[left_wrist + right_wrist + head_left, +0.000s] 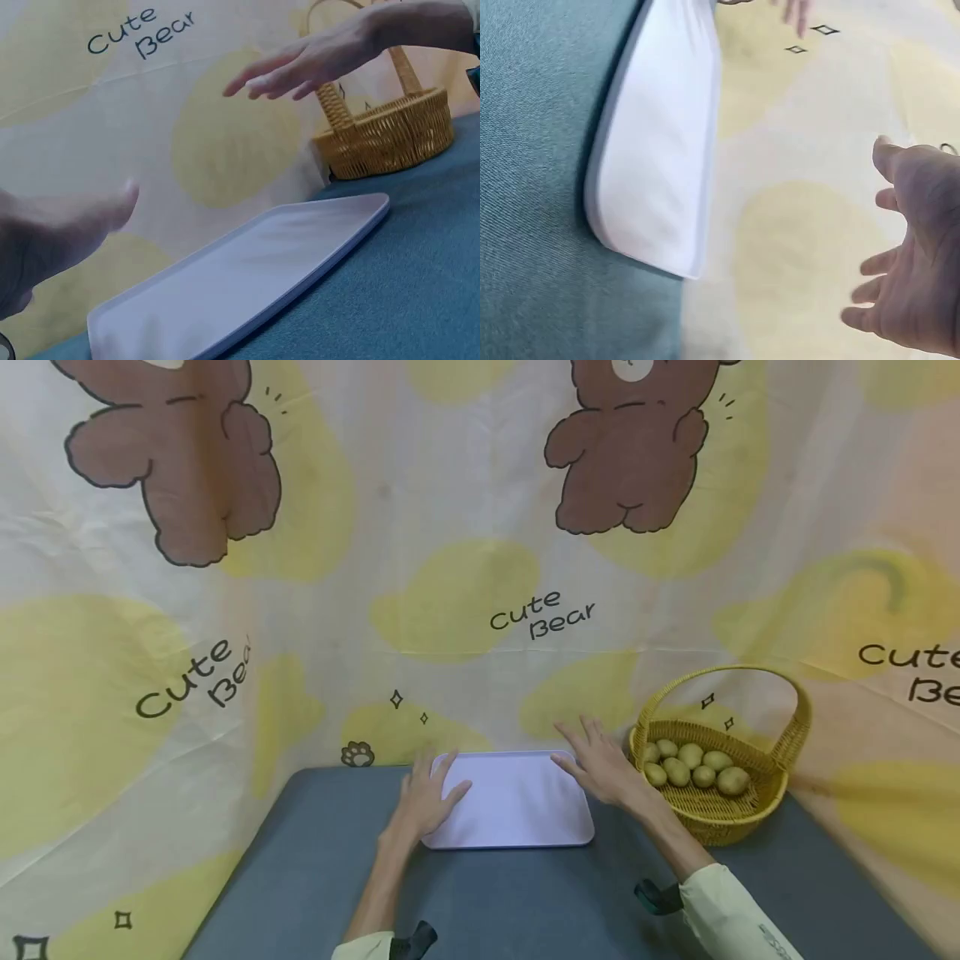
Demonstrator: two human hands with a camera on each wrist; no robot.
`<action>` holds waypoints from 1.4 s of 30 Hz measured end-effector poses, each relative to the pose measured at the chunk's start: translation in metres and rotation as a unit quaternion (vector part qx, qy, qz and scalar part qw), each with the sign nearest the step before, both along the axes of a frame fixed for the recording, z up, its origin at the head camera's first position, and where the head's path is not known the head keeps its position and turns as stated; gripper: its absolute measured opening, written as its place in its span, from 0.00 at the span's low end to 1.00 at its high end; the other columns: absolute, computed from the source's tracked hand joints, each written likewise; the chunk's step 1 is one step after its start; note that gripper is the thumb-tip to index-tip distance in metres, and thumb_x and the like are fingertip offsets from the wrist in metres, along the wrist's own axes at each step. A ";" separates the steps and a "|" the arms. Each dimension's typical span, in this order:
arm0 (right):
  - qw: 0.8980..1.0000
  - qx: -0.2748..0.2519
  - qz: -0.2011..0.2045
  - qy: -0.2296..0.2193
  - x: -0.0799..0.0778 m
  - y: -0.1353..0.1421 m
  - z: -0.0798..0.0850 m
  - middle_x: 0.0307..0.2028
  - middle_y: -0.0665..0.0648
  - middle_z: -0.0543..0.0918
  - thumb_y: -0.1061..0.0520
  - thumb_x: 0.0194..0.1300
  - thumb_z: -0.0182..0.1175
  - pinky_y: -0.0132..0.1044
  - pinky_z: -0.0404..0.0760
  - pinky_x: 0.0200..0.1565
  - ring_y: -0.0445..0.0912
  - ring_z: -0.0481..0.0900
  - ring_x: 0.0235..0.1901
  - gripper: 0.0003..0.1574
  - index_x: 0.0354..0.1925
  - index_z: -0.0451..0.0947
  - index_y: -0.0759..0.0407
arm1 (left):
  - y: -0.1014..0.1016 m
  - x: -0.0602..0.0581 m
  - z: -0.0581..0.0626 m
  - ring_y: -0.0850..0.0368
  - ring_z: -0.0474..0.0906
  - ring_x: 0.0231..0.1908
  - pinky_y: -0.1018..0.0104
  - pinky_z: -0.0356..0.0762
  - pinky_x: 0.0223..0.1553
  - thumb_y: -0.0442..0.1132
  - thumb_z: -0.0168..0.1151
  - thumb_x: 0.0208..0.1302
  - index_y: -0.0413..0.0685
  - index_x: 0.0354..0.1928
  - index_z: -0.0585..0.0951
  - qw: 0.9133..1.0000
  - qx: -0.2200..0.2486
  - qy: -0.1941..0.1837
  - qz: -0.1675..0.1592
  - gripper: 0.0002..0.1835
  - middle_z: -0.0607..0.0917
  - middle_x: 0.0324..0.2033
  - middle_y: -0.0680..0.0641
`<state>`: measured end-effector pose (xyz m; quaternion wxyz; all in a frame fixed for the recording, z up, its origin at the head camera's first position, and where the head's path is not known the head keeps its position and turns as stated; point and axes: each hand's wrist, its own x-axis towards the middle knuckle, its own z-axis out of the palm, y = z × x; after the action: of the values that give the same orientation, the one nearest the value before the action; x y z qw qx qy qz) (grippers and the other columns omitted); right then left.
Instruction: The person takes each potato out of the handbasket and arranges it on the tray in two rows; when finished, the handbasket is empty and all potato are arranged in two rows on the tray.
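A white rectangular tray [510,802] lies flat on the grey-blue tabletop, with nothing on it. My left hand [426,800] hovers over its left edge, fingers spread and holding nothing. Above the tray's right edge is my right hand [600,764], also spread and bare. The left wrist view shows a gap between the right hand [315,64] and the tray [247,262]. To the right stands a yellow wicker basket [720,827] with a tall handle. Several small potatoes [677,772] lie inside it, close to the right forearm.
A cloth backdrop [465,602] printed with brown bears and yellow patches hangs right behind the table [330,852]. The basket stands near the table's right edge, its handle arching well above the tray.
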<state>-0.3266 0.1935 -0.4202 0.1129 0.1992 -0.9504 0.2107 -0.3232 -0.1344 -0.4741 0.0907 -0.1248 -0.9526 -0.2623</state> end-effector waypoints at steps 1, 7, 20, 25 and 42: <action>1.000 -0.001 0.002 -0.003 0.003 0.002 0.003 0.78 0.80 0.54 0.39 0.81 0.50 0.76 0.59 0.70 0.79 0.54 0.76 0.40 0.81 0.59 0.54 | 0.000 0.000 -0.002 0.24 0.58 0.77 0.25 0.58 0.72 0.58 0.55 0.77 0.53 0.80 0.63 1.000 0.009 0.000 0.009 0.36 0.59 0.78 0.29; 0.999 -0.022 0.027 -0.039 0.025 0.016 0.024 0.77 0.70 0.64 0.36 0.82 0.44 0.68 0.70 0.67 0.68 0.68 0.73 0.39 0.82 0.57 0.50 | -0.010 -0.011 -0.018 0.25 0.71 0.68 0.32 0.71 0.66 0.47 0.60 0.76 0.38 0.76 0.66 0.996 0.067 -0.011 0.060 0.34 0.72 0.69 0.25; 0.994 -0.079 0.062 -0.045 0.058 0.067 0.064 0.63 0.63 0.83 0.47 0.85 0.45 0.56 0.83 0.56 0.57 0.85 0.58 0.28 0.71 0.73 0.59 | -0.029 -0.044 -0.040 0.26 0.75 0.65 0.36 0.74 0.64 0.41 0.60 0.73 0.30 0.69 0.73 0.984 0.124 -0.031 0.126 0.29 0.78 0.64 0.24; 0.995 -0.080 0.047 -0.038 0.063 0.084 0.064 0.58 0.60 0.87 0.48 0.84 0.46 0.46 0.84 0.48 0.52 0.87 0.51 0.26 0.70 0.75 0.57 | -0.028 -0.057 -0.049 0.32 0.85 0.49 0.41 0.81 0.51 0.39 0.62 0.70 0.28 0.63 0.78 0.985 0.114 -0.009 0.130 0.25 0.87 0.48 0.28; 0.997 -0.057 -0.019 -0.055 0.031 0.127 0.080 0.54 0.67 0.86 0.48 0.83 0.50 0.60 0.82 0.52 0.63 0.85 0.53 0.25 0.61 0.79 0.65 | -0.020 -0.064 -0.088 0.42 0.85 0.38 0.43 0.78 0.42 0.41 0.63 0.71 0.39 0.47 0.89 0.971 0.142 0.089 0.169 0.14 0.89 0.36 0.40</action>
<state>-0.2956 0.3206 -0.3398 0.0757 0.1629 -0.9450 0.2733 -0.3871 -0.1547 -0.5618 0.2351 0.0294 -0.9011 -0.3632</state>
